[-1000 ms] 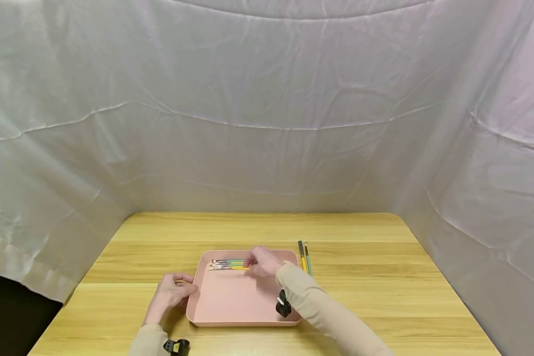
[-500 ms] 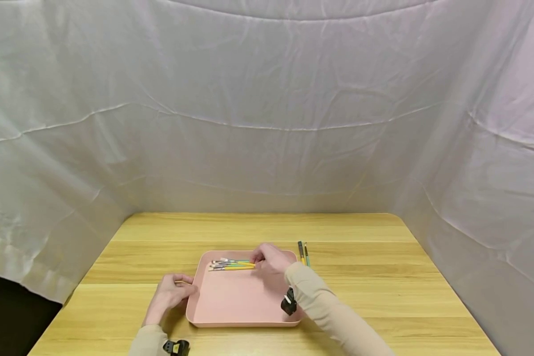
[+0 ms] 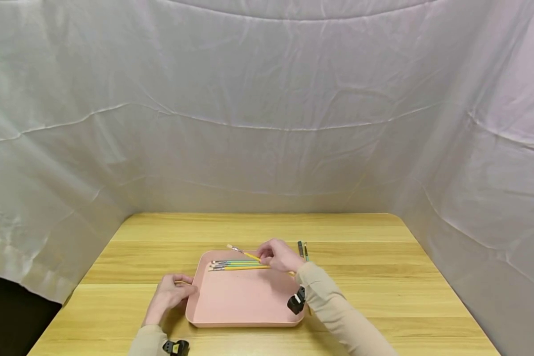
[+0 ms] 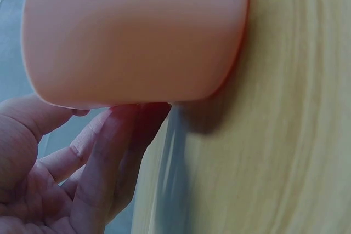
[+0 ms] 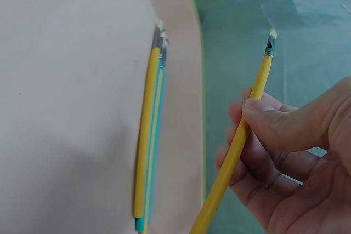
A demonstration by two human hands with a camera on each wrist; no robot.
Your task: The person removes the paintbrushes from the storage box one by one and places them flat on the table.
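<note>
A yellow-handled paintbrush [image 5: 222, 179] with a pale flat tip is pinched between the thumb and fingers of my right hand [image 3: 279, 255], raised over the back right of the pink tray [image 3: 244, 301]. Its bristles point left and away, past the tray's far rim. Several yellow and teal paintbrushes [image 3: 238, 265] lie side by side inside, along the tray's back wall, bristles to the left. My left hand [image 3: 170, 291] grips the tray's left side, thumb over the rim; in the left wrist view its fingers rest against the pink outer wall [image 4: 142, 47].
Just right of the tray lie two more brushes, a wide dark-tipped one [image 3: 300, 248] and a thinner one [image 3: 306, 251], partly hidden by my right forearm. Grey cloth [image 3: 267, 148] hangs behind the wooden table [image 3: 382, 277] and at both sides.
My right hand has lifted a yellow paintbrush from the row in the tray and moved it up and right. The left hand and tray stay in place.
</note>
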